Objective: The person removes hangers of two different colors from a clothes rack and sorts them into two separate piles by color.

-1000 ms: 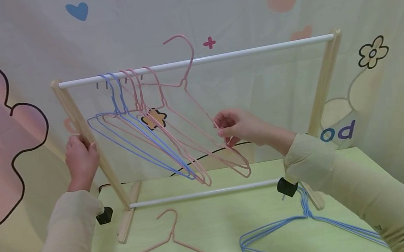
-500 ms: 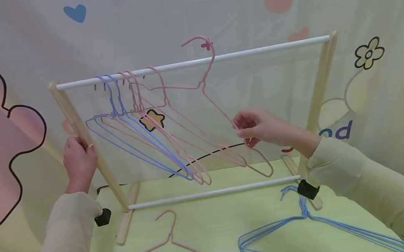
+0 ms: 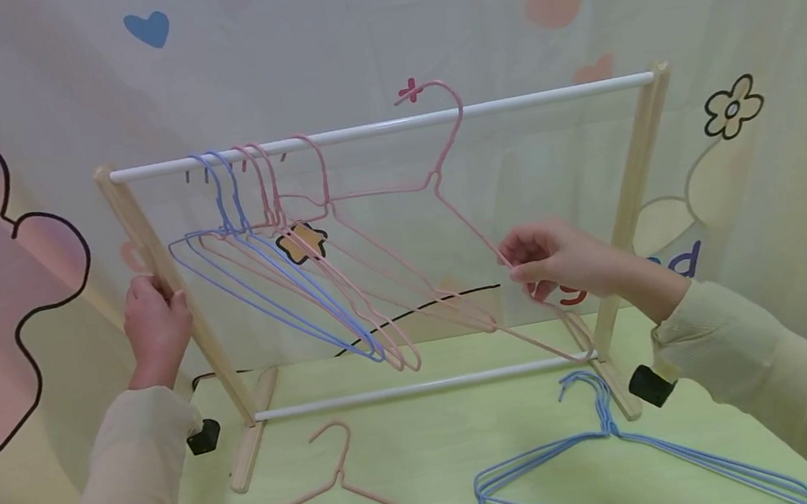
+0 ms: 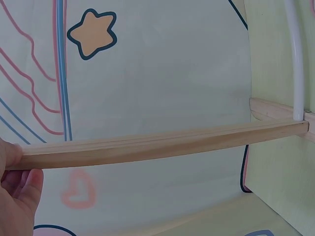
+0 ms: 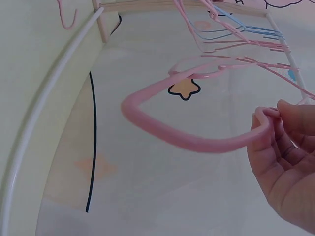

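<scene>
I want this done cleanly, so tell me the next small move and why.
Probably lower the pink hanger in the right hand until its hook rests over the white bar: the hook's tip shows above the bar, so it looks unseated, and the left hand grips the wooden post, which may help steadiness.

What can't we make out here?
Head: lower part of the pink hanger on the table, cut off by the bottom edge.
Head: count of stacked blue hangers; they overlap.
Head: whether the held hanger touches the white bar; they cross in view.
Left wrist: part of the left hand, past the left edge.
Right wrist: part of the right hand, past the right edge.
</scene>
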Demonstrator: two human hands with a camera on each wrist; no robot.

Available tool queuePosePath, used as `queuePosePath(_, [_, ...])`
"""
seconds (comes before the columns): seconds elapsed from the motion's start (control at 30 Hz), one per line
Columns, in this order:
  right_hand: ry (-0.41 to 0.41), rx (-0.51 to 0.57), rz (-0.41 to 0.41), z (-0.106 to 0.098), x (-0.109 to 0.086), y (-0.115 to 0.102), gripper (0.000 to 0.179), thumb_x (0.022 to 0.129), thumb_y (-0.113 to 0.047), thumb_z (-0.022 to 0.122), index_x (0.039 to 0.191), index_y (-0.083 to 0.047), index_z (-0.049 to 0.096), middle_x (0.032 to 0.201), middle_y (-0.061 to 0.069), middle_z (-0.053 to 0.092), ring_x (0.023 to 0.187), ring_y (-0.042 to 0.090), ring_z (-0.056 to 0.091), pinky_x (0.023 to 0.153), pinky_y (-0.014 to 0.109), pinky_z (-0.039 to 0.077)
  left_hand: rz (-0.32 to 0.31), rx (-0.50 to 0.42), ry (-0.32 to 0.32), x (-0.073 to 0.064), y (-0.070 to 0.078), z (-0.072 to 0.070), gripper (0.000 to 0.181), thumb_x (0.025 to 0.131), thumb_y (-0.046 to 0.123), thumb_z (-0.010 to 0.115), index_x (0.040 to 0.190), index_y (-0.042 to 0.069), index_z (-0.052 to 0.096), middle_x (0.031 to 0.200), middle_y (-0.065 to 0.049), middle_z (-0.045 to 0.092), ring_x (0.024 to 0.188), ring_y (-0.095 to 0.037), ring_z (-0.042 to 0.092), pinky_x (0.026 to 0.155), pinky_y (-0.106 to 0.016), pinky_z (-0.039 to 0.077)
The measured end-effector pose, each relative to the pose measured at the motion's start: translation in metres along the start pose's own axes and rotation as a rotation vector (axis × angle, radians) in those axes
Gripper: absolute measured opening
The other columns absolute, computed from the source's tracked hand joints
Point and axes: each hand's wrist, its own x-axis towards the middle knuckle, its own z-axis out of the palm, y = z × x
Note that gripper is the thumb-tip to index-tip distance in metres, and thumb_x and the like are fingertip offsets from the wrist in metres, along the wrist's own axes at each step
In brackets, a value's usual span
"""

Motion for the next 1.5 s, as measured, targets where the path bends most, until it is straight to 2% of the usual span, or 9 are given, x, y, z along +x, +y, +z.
queuePosePath(0.2, [-0.033, 0.002, 0.029, 0.001, -0.005, 0.012, 0.015, 0.085, -0.001, 0.052, 0.097, 0.006, 0.049, 0.071, 0.005, 0.051, 0.057, 0.013, 0.052, 0.049, 0.024, 0.045, 0.009, -0.005, -0.011, -0.001, -0.002, -0.002, 0.032, 0.09, 0.014, 0.044, 0.111, -0.009, 0.037, 0.106, -0.027, 0.043, 0.095, -0.041, 0.043, 0.082, -0.051, 0.037])
queuePosePath(0.37, [-0.036, 0.043, 0.023, 0.005, -0.005, 0.027, 0.016, 0.086, -0.002, 0.052, 0.098, 0.007, 0.047, 0.072, 0.003, 0.052, 0.058, 0.012, 0.053, 0.053, 0.026, 0.048, 0.007, -0.002, 0.004, 0.0, -0.005, -0.002, 0.031, 0.09, 0.014, 0.044, 0.11, -0.008, 0.038, 0.104, -0.026, 0.043, 0.094, -0.04, 0.043, 0.081, -0.05, 0.038])
queuePosePath(0.6, [-0.058, 0.179, 0.03, 0.018, -0.001, 0.055, 0.013, 0.087, -0.006, 0.052, 0.098, 0.001, 0.048, 0.074, 0.001, 0.053, 0.06, 0.012, 0.053, 0.057, 0.027, 0.05, 0.023, 0.013, 0.04, 0.0, -0.006, -0.001, 0.03, 0.088, 0.013, 0.045, 0.109, -0.008, 0.039, 0.105, -0.026, 0.044, 0.097, -0.041, 0.044, 0.085, -0.05, 0.034])
queuePosePath(0.73, [-0.056, 0.24, 0.056, 0.027, 0.003, 0.066, 0.015, 0.086, -0.009, 0.053, 0.099, -0.002, 0.049, 0.077, 0.001, 0.052, 0.062, 0.013, 0.053, 0.059, 0.026, 0.05, 0.02, 0.013, 0.027, 0.0, -0.006, -0.002, 0.03, 0.089, 0.013, 0.045, 0.11, -0.008, 0.038, 0.105, -0.026, 0.043, 0.097, -0.042, 0.043, 0.084, -0.05, 0.035])
queuePosePath(0.93, [-0.03, 0.269, 0.065, 0.039, 0.017, 0.078, 0.022, 0.086, -0.009, 0.054, 0.104, 0.002, 0.048, 0.078, 0.002, 0.052, 0.062, 0.015, 0.053, 0.06, 0.027, 0.05, 0.016, 0.006, 0.017, 0.0, -0.006, -0.003, 0.03, 0.089, 0.014, 0.044, 0.11, -0.008, 0.038, 0.105, -0.026, 0.043, 0.095, -0.041, 0.043, 0.082, -0.05, 0.036])
queuePosePath(1.27, [-0.02, 0.339, 0.059, 0.056, 0.048, 0.085, 0.012, 0.088, -0.003, 0.048, 0.099, 0.001, 0.046, 0.073, 0.003, 0.048, 0.059, 0.014, 0.05, 0.056, 0.026, 0.047, 0.016, 0.005, 0.028, 0.001, -0.004, -0.002, 0.029, 0.089, 0.013, 0.045, 0.109, -0.008, 0.039, 0.104, -0.025, 0.043, 0.095, -0.039, 0.043, 0.083, -0.049, 0.035])
queuePosePath(1.5, [-0.01, 0.336, 0.091, 0.066, 0.071, 0.083, 0.009, 0.088, -0.002, 0.046, 0.097, 0.0, 0.045, 0.076, 0.003, 0.045, 0.059, 0.015, 0.049, 0.058, 0.027, 0.046, 0.018, 0.0, 0.028, 0.002, -0.003, 0.001, 0.029, 0.088, 0.013, 0.045, 0.108, -0.007, 0.039, 0.104, -0.025, 0.044, 0.094, -0.04, 0.044, 0.083, -0.049, 0.035])
